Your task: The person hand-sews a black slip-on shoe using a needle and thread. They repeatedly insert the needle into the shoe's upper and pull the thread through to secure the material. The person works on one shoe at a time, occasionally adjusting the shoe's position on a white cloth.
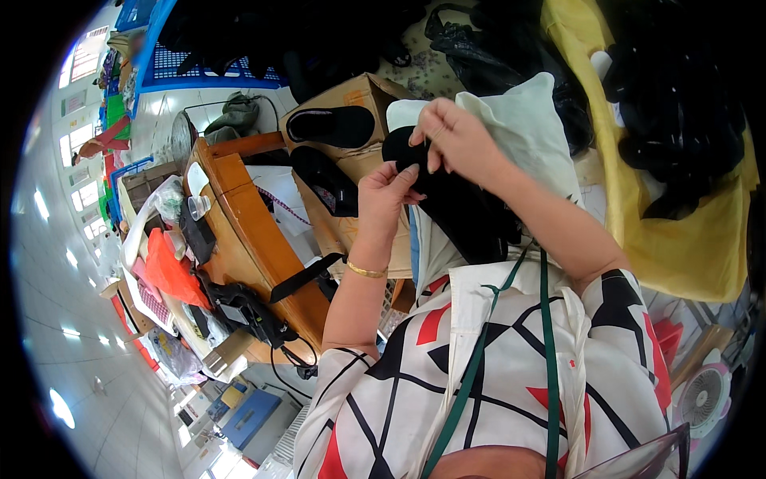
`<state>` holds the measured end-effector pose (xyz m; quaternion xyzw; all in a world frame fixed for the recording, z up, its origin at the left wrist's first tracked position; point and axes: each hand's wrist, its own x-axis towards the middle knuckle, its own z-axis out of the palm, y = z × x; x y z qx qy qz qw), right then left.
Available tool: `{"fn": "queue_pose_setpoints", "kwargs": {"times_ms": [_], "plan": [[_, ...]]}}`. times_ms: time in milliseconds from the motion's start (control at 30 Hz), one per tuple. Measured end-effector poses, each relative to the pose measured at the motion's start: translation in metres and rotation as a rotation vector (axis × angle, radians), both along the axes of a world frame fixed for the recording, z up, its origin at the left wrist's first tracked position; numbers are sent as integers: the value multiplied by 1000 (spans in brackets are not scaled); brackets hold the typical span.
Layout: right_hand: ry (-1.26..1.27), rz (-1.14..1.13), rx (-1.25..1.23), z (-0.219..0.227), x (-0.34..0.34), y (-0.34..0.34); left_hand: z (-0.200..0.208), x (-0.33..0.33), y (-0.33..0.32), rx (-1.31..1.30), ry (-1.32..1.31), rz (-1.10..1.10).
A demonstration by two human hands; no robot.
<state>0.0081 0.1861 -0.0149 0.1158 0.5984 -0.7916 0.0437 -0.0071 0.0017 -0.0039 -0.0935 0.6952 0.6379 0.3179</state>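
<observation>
above the lap, left hand (384,195) and right hand (453,137) each grip pinching soft black fabric piece (459,209)

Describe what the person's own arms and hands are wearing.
Both hands are bare, without gloves. The left hand has a thin gold bangle at the wrist. The right hand shows no jewellery. Short sleeves of a white shirt patterned with black lines and red shapes cover the upper arms.

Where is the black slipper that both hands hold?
In the head view, upper centre: the black slipper is between left hand and right hand, before the white cloth.
</observation>
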Motion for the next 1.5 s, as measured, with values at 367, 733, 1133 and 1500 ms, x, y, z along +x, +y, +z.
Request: {"fn": "queue_pose_setpoints", "kwargs": {"times_ms": [367,733,1133,1500], "plan": [[-124,-242,-106,-30,34,116,-3,-4,-6,27,-1,-38],[459,105,1340,-21,28,86,18,13,12,-737,1174,-403],[81,-242,-478,1,3,-16,16,28,16,-967,1336,-572],[-17,-222,-800,20,24,-11,-4,16,-4,-555,1177,-417]]}}
